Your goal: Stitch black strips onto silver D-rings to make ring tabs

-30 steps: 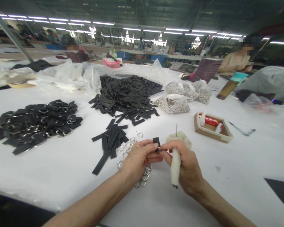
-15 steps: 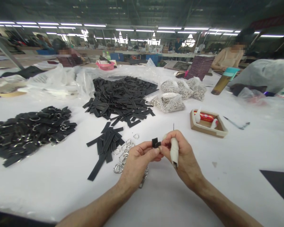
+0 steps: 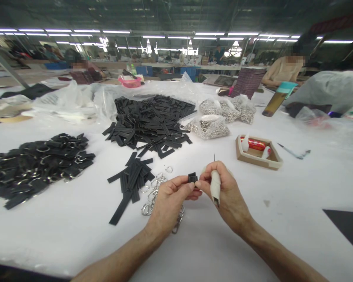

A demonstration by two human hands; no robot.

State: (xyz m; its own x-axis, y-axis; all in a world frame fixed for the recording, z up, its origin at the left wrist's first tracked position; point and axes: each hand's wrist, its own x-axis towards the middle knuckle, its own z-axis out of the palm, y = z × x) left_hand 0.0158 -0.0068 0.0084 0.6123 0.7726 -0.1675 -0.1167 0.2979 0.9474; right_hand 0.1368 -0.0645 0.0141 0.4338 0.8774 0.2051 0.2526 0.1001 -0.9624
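My left hand (image 3: 170, 197) pinches a folded black strip (image 3: 192, 177) between thumb and fingers. Against the strip's right side press the thumb and fingertips of my right hand (image 3: 228, 192). That same hand also holds a tool with a wrapped, off-white handle (image 3: 215, 186), its thin metal point sticking up past the knuckles. Loose silver D-rings (image 3: 153, 194) lie beside and partly behind my left hand. To their left is a small heap of flat black strips (image 3: 135, 178). Whether a ring sits inside the folded strip is hidden by my fingers.
A large pile of black strips (image 3: 153, 121) lies beyond my hands. Strips fitted with rings (image 3: 41, 164) are heaped at left. Bags of metal rings (image 3: 210, 127), a cardboard tray (image 3: 259, 162) with a red tube, a pen (image 3: 291, 152) and a tilted bottle (image 3: 275, 103) stand right.
The strip's two ends, spread apart before, are now closer together and more tightly folded. My right fingertips have shifted slightly left against it.
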